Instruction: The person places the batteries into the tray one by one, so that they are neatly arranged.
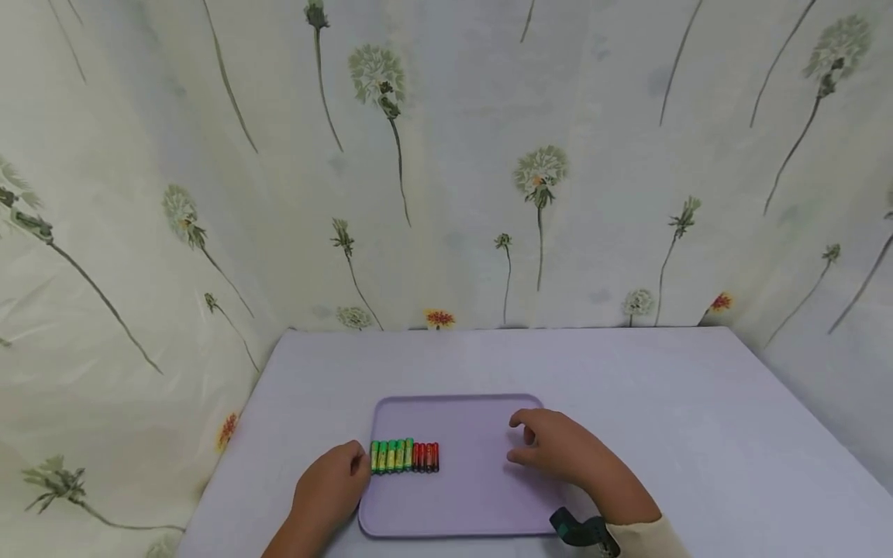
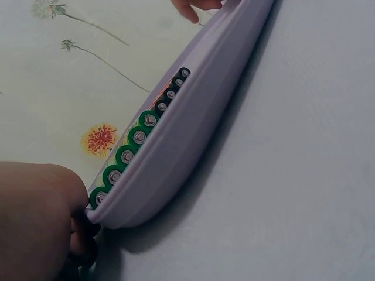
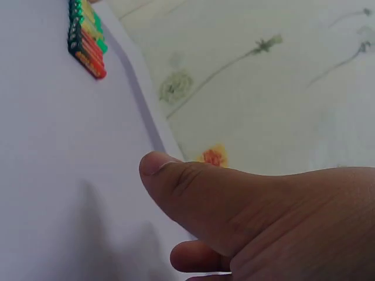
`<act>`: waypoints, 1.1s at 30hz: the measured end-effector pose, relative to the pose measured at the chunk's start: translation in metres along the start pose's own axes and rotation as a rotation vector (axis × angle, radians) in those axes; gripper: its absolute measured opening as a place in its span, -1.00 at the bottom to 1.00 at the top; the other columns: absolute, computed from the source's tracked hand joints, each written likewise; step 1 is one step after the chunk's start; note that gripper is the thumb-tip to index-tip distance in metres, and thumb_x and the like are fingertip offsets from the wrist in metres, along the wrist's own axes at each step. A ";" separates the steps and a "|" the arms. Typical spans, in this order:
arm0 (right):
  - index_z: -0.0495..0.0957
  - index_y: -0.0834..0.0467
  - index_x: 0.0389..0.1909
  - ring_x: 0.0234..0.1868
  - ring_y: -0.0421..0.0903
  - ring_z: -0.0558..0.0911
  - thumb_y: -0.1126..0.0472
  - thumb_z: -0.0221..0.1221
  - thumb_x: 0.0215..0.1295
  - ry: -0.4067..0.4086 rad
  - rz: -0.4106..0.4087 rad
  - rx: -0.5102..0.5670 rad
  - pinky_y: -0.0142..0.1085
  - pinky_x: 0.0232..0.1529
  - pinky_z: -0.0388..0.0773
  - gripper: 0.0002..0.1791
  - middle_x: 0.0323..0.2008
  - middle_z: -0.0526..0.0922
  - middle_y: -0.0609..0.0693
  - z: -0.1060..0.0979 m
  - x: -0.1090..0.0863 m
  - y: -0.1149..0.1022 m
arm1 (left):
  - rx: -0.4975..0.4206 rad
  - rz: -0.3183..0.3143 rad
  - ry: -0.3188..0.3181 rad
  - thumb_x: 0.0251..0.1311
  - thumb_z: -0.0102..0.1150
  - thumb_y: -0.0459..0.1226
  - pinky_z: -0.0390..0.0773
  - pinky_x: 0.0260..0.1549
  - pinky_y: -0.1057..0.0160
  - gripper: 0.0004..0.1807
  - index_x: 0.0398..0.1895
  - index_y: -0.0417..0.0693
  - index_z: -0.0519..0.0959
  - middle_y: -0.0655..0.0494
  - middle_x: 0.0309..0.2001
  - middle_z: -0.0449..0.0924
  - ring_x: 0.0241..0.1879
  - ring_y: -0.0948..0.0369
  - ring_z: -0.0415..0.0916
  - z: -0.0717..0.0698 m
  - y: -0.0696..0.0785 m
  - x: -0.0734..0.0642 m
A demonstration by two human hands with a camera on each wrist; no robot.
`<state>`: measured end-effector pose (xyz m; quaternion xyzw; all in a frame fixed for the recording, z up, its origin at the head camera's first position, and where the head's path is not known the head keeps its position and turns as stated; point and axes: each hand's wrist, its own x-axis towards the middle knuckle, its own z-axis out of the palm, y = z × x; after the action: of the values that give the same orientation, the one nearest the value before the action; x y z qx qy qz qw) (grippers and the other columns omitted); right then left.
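Observation:
A shallow lavender tray (image 1: 474, 504) lies on the table. Inside it, against the left side, a row of batteries stands side by side: several green-and-yellow batteries (image 1: 392, 456), then several thinner red-and-black batteries (image 1: 426, 457). At the tray's left rim, beside the first green battery, my left hand (image 1: 329, 487) grips the edge with curled fingers; the left wrist view shows it at the rim, its fingertips partly hidden. Over the tray's right part hovers my right hand (image 1: 554, 446), thumb and fingers apart and nothing between them. The right wrist view shows its thumb (image 3: 193, 181) above the tray.
A white table (image 1: 698, 434) surrounds the tray. Behind it and at both sides hangs a pale curtain (image 1: 460, 155) printed with dandelions. A dark strap-like device (image 1: 584, 532) sits at the right wrist, near the tray's front right corner.

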<state>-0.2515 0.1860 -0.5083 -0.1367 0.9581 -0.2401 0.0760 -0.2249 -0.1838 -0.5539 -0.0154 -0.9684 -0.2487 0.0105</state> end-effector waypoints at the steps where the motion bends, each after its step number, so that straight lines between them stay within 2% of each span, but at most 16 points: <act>1: 0.64 0.02 0.09 -0.28 -0.17 0.51 -0.03 0.51 0.17 0.005 0.007 -0.001 -0.15 -0.18 0.50 -0.50 -0.29 0.59 -0.15 -0.001 -0.002 0.003 | 0.004 0.001 0.001 0.39 0.18 -0.13 0.32 -0.49 0.20 -0.82 -0.42 0.15 0.54 0.28 -0.52 0.45 -0.50 0.26 0.35 -0.001 0.000 0.001; 4: 0.64 0.02 0.08 -0.32 -0.18 0.49 -0.04 0.50 0.19 0.021 0.030 0.006 -0.18 -0.24 0.47 -0.52 -0.35 0.55 -0.15 -0.006 -0.007 0.014 | 0.004 -0.007 -0.004 0.40 0.17 -0.12 0.32 -0.48 0.19 -0.82 -0.41 0.15 0.55 0.27 -0.52 0.45 -0.50 0.25 0.35 -0.002 -0.002 0.002; 10: 0.60 0.03 0.15 -0.46 -0.12 0.43 -0.12 0.46 0.23 0.004 0.133 0.030 -0.23 -0.45 0.36 -0.45 -0.45 0.47 -0.07 -0.020 -0.030 0.042 | -0.018 -0.002 -0.023 0.41 0.15 -0.12 0.33 -0.48 0.19 -0.82 -0.40 0.15 0.55 0.27 -0.51 0.46 -0.49 0.25 0.36 0.000 -0.001 0.003; 17: 0.57 0.02 0.20 -0.49 -0.10 0.46 -0.23 0.42 0.23 -0.012 0.230 0.031 -0.23 -0.46 0.36 -0.37 -0.44 0.48 -0.05 -0.029 -0.055 0.077 | -0.011 0.001 -0.012 0.40 0.16 -0.13 0.30 -0.50 0.19 -0.80 -0.43 0.14 0.52 0.26 -0.54 0.43 -0.51 0.25 0.34 0.002 0.000 0.002; 23: 0.57 0.02 0.16 -0.48 -0.17 0.41 -0.28 0.40 0.22 0.021 0.228 0.002 -0.29 -0.46 0.34 -0.37 -0.46 0.48 -0.09 -0.034 -0.076 0.101 | -0.021 0.009 -0.016 0.41 0.15 -0.12 0.31 -0.50 0.20 -0.81 -0.42 0.15 0.53 0.26 -0.53 0.43 -0.51 0.25 0.35 0.002 0.000 0.002; 27: 0.56 0.03 0.12 -0.49 -0.26 0.38 -0.32 0.39 0.20 0.033 0.193 -0.014 -0.33 -0.43 0.30 -0.35 -0.46 0.46 -0.13 -0.029 -0.089 0.115 | -0.019 0.007 -0.017 0.41 0.16 -0.12 0.30 -0.50 0.20 -0.80 -0.43 0.15 0.53 0.26 -0.54 0.43 -0.51 0.25 0.34 0.002 -0.001 0.001; 33: 0.56 0.03 0.09 -0.47 -0.34 0.32 -0.34 0.48 0.05 0.057 0.128 0.015 -0.37 -0.38 0.27 -0.27 -0.45 0.41 -0.14 -0.021 -0.099 0.119 | -0.017 0.004 -0.016 0.41 0.17 -0.13 0.31 -0.49 0.20 -0.81 -0.42 0.14 0.53 0.26 -0.53 0.44 -0.50 0.25 0.35 -0.002 0.001 -0.001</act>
<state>-0.1884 0.3255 -0.5393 -0.0675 0.9648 -0.2458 0.0650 -0.2238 -0.1842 -0.5516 -0.0195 -0.9663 -0.2566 0.0030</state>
